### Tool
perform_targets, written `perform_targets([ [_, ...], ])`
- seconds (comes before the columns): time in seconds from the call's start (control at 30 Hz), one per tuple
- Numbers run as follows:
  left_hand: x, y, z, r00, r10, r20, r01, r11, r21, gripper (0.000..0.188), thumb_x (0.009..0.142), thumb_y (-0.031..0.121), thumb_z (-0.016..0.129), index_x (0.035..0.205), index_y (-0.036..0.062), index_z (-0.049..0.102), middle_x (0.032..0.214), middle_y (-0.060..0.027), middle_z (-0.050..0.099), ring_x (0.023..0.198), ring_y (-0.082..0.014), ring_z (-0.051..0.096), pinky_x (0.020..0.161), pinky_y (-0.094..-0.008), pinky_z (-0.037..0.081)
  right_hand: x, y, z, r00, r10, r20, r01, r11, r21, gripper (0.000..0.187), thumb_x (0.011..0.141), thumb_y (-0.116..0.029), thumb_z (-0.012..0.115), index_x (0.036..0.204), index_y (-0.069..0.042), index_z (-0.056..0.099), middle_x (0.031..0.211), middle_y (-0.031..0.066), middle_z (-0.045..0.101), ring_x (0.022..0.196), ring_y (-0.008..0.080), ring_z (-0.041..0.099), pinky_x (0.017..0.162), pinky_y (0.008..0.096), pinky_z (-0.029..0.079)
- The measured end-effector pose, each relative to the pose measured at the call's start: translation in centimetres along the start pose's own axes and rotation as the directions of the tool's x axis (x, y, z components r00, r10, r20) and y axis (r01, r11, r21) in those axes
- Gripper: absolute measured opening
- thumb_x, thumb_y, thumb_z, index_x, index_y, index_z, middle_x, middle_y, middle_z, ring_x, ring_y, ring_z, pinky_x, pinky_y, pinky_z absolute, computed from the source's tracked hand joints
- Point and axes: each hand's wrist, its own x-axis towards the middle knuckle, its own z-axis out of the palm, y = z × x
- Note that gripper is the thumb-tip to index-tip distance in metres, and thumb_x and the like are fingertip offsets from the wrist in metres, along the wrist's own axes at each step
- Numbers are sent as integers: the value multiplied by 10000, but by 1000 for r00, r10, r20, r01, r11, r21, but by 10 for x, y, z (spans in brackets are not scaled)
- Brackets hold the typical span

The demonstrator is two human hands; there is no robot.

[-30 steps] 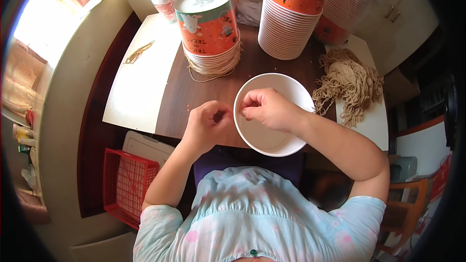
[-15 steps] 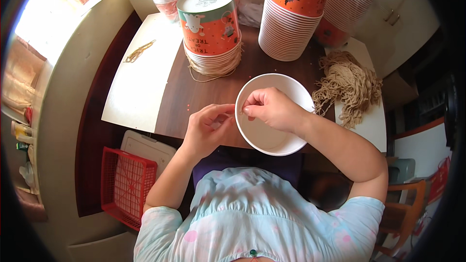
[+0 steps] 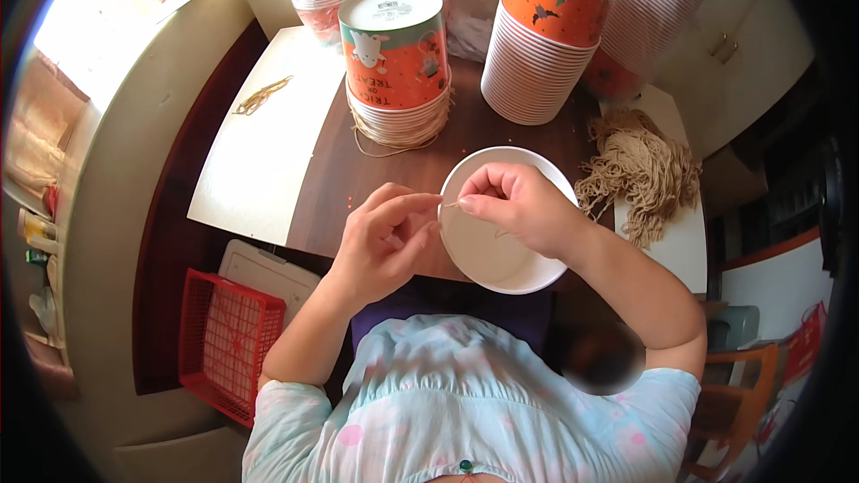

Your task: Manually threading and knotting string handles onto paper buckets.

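A white paper bucket (image 3: 501,255) stands at the table's near edge, its round mouth facing up at me. Over its mouth, my right hand (image 3: 523,206) pinches a thin beige string (image 3: 451,205) at the left rim. A loose bit of the string appears to dangle inside. My left hand (image 3: 380,241) is at the outside of that rim, index finger stretched to it and thumb apart below. Beyond stands an upside-down stack of orange and green buckets (image 3: 394,63), with string loops (image 3: 403,132) around the lower rims.
A taller bucket stack (image 3: 541,63) stands at the back right, with plastic-wrapped stacks (image 3: 658,13) behind it. A heap of beige strings (image 3: 640,174) lies on the right. A few strings (image 3: 263,96) rest on the white left tabletop. A red basket (image 3: 231,344) sits below left.
My right hand has drawn slightly away from the rim, and a short length of string now shows at its fingertips. The left hand stays close to the rim.
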Motion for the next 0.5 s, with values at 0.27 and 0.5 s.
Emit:
perform_targets([
  [0.27,4,7,0,949,-238,207,294,903,-312,194,922,115,604,1017,-48,650,848,-50,626,718,-66,561,629,-212,459,-16,-5,10,984,-180,-5,180,984,14,102,908,-98,611,957,-9,611,761,-67,543,657,-6,441,584,166,380],
  [0.5,9,17,-4,912,-344,225,392,891,-228,132,889,86,643,925,-39,666,779,-10,654,720,-37,572,631,-188,462,-23,-4,15,891,-448,-71,395,843,-365,49,852,-56,650,897,-41,639,661,-44,535,566,40,452,516,215,370],
])
